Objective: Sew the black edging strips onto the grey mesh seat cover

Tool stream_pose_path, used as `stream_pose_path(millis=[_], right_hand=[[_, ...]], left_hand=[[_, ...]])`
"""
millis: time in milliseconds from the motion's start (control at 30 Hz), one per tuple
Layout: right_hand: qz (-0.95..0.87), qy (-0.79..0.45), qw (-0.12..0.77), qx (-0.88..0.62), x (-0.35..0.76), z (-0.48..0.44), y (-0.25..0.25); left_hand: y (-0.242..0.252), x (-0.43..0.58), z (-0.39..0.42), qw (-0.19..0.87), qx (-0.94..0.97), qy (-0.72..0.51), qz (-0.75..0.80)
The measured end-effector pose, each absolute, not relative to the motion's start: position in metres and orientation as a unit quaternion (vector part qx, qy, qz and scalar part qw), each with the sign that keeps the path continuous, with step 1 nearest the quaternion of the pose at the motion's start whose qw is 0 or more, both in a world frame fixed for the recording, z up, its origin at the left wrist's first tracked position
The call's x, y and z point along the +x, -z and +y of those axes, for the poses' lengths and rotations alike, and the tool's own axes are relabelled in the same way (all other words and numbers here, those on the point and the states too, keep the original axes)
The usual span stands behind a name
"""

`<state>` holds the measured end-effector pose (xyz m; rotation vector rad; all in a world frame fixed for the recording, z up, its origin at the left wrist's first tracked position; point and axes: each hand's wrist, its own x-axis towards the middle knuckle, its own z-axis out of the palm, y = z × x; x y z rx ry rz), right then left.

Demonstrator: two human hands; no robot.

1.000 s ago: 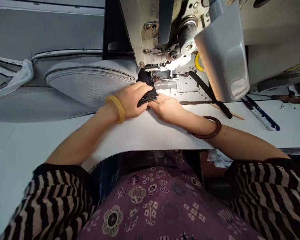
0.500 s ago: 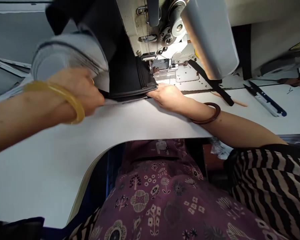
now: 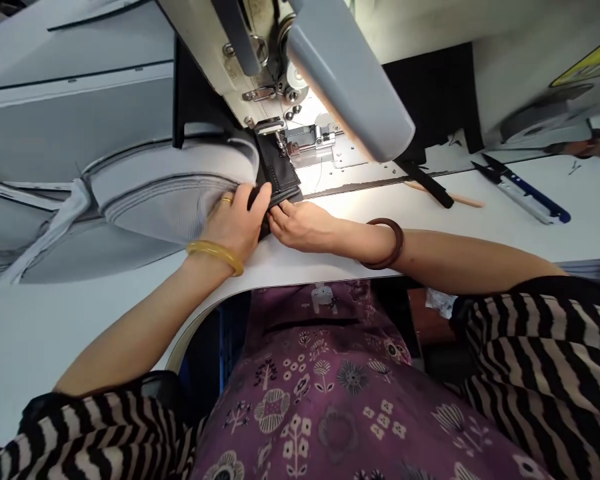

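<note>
Beneath the head of a sewing machine (image 3: 235, 73) lies a piece of black fabric (image 3: 282, 175) with stitched lines near its end, just in front of the presser foot (image 3: 281, 139). My left hand (image 3: 236, 220), with a yellow bangle at the wrist, grips the black fabric's folded edge between thumb and fingers. Close beside it, my right hand (image 3: 303, 225) pinches the near corner of the same edge, its fingertips partly hidden. A curved grey-white mesh panel (image 3: 155, 200) joined to the work bulges up left of my left hand.
On the white table (image 3: 180, 293), to the right, are thread snips (image 3: 525, 192), a thin wooden stick (image 3: 463, 199) and a black strip (image 3: 427, 181). A grey machine cover (image 3: 353, 80) overhangs the stitching area. Grey panels (image 3: 80, 120) spread at the left.
My left hand has moved right and onto the black edge, close to my right hand. The mesh panel now lies spread out at the left, and the view has shifted.
</note>
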<state>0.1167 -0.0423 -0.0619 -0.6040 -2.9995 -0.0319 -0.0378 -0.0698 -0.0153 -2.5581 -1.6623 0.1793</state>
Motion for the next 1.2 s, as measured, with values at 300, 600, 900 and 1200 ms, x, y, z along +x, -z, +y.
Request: stream_pose_path(millis=[300,600,900,1200], right_hand=[[-0.97,0.034,0.128,-0.202,0.115,-0.05,0.066],[-0.963,0.04,0.152,-0.218,0.114,-0.058,0.068],[-0.958,-0.023,0.149,-0.245,0.114,-0.058,0.067],[-0.968,0.045,0.115,-0.218,0.12,-0.063,0.07]], left_hand=[[0.027,-0.045,-0.042,-0.056,-0.876,-0.058,-0.476],[0.052,-0.074,-0.04,0.029,-0.913,0.049,-0.403],[0.06,-0.091,-0.031,0.037,-0.927,0.088,-0.363],[0.061,-0.08,-0.029,0.003,-0.922,0.079,-0.379]])
